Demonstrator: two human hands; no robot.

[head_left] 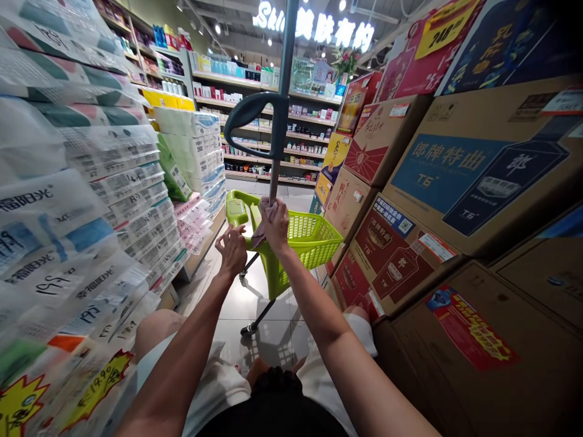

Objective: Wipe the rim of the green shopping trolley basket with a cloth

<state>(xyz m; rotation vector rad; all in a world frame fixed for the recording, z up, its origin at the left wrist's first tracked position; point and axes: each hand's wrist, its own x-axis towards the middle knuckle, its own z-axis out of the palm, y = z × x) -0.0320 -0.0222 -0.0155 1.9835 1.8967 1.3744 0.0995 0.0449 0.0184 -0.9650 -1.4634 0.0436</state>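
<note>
A cleaning cloth [268,213], greyish pink and crumpled, is gripped in my right hand [277,227]. That hand is at the foot of the grey pole [275,176], where it meets the green shopping basket [316,243]. Part of the cloth hangs down over the basket's near edge. My left hand [233,250] is at the basket's left corner, its bent fingers apart and the fingertips at the rim; I see nothing held in it. Higher on the pole is a dark looped handle [234,118]. Below the basket, legs end in small casters [248,329].
Stacked tissue packs [132,182] rise close on my left. Piled cardboard cartons [449,164] crowd the right side. Beyond the basket stand shelves of small goods [268,127] under a lit sign. My knees flank the tiled floor [230,309].
</note>
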